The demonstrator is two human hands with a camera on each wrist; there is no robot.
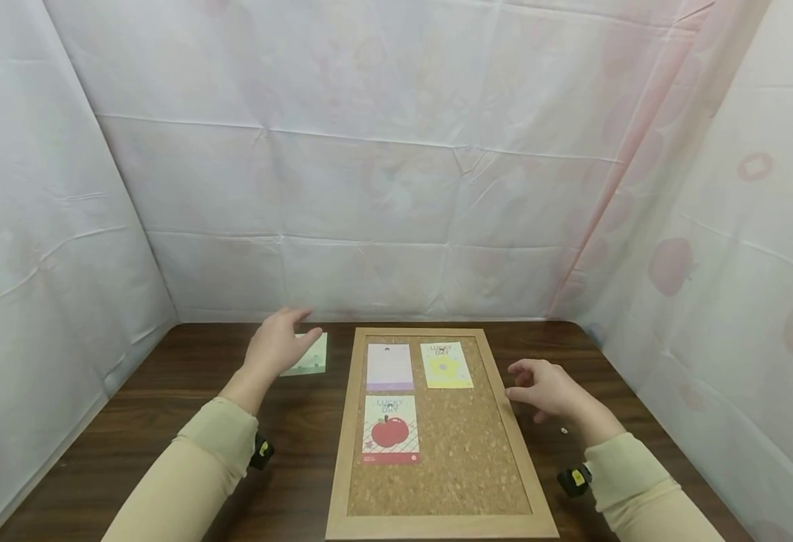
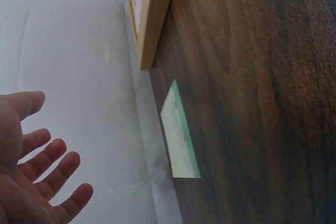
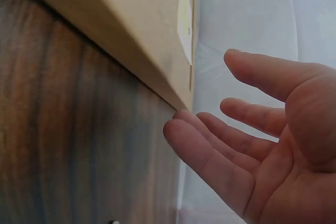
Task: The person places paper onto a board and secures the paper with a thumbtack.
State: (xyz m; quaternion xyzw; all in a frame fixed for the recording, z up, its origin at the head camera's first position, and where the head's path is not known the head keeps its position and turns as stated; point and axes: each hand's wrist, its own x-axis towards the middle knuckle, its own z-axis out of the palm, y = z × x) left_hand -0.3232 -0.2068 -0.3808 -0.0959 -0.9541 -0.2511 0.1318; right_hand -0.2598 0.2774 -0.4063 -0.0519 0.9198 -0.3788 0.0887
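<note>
My left hand (image 1: 278, 345) hovers over a green-edged card (image 1: 315, 355) on the table, fingers loose and apart from it. In the left wrist view that card (image 2: 177, 135) lies flat, away from the hand (image 2: 31, 166). Beside the right edge of a wood-framed cork board (image 1: 464, 467) is my right hand (image 1: 548, 388), its fingers relaxed and holding nothing. The right wrist view has the hand (image 3: 262, 140) near the frame (image 3: 131, 35). Pinned to the cork are a purple-edged card (image 1: 389, 369), a yellow flower card (image 1: 446, 367) and a red apple card (image 1: 391, 433).
A tiny pale object (image 1: 563, 430), perhaps a pin, lies on the dark wood table (image 1: 288, 482) near my right wrist. White printed cloth (image 1: 369, 188) hangs behind the table and along both sides.
</note>
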